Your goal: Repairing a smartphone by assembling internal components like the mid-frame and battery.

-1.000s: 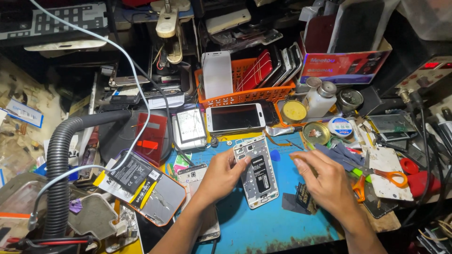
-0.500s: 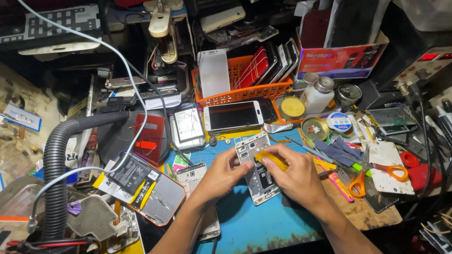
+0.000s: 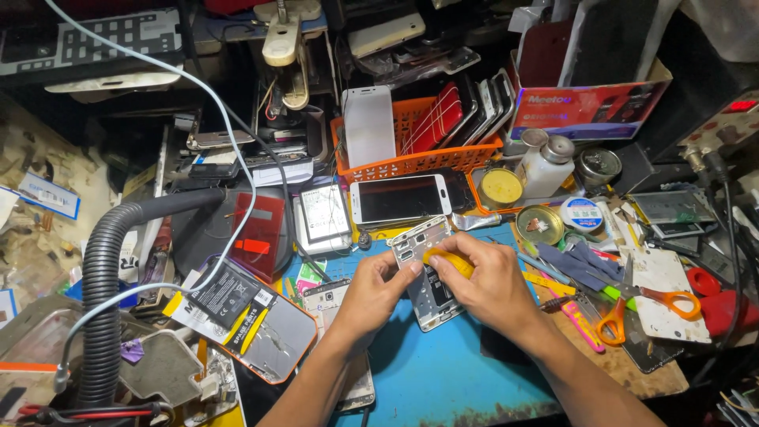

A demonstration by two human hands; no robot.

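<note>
An opened phone frame [image 3: 423, 273] with its back off lies on a blue mat [image 3: 443, 372]. My left hand [image 3: 371, 289] grips the frame's left edge and steadies it. My right hand [image 3: 486, 281] is closed around a tool with a yellow handle [image 3: 447, 259], whose tip sits on the inside of the phone frame. Both hands meet over the frame in the middle of the bench.
A white phone [image 3: 399, 198] lies just behind the frame, before an orange basket [image 3: 419, 162] of phones. Orange-handled scissors [image 3: 652, 304], tins and a white bottle [image 3: 545, 166] sit at the right. A grey corrugated hose [image 3: 103, 292] and phone parts crowd the left.
My right hand left the tools at the right, took up the yellow-handled tool and brought it onto the phone frame. My left hand stayed on the frame.
</note>
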